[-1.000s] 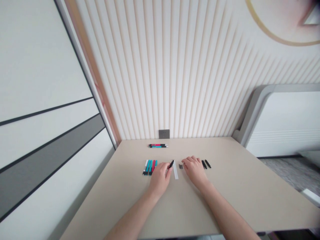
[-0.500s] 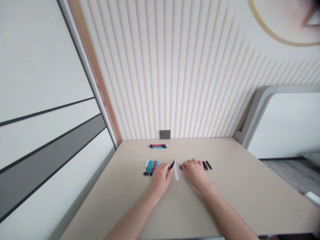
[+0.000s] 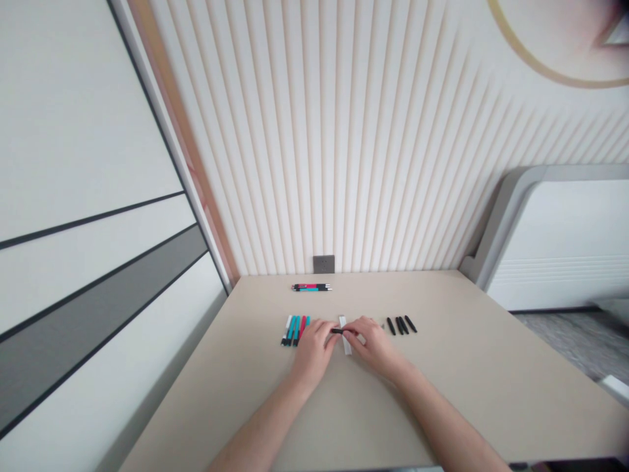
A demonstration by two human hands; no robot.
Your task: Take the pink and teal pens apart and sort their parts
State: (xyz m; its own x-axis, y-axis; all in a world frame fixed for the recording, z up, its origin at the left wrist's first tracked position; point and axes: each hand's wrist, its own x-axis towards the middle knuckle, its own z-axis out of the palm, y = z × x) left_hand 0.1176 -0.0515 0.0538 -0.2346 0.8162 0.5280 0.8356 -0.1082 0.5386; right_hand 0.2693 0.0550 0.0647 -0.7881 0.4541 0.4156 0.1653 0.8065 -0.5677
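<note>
My left hand (image 3: 314, 346) is closed on a small black pen part (image 3: 337, 331), held level above the beige table (image 3: 457, 380). My right hand (image 3: 376, 341) has its fingers pinched at the other end of that part, touching it. What the right fingers hold besides is too small to make out. A white strip (image 3: 345, 335) lies on the table under the two hands. Just left of my left hand lies a row of teal, red and white pen barrels (image 3: 295, 329). Several black pen parts (image 3: 401, 325) lie to the right of my right hand.
Assembled pens (image 3: 311, 287) lie together near the table's back edge, below a grey wall socket (image 3: 324, 264). A ribbed wall stands behind the table. A white and grey unit (image 3: 555, 236) stands at the right. The table's left edge runs along a panelled wall.
My right hand has moved left from the small grey pieces to meet my left hand at the black part. The black part has turned from tilted to level.
</note>
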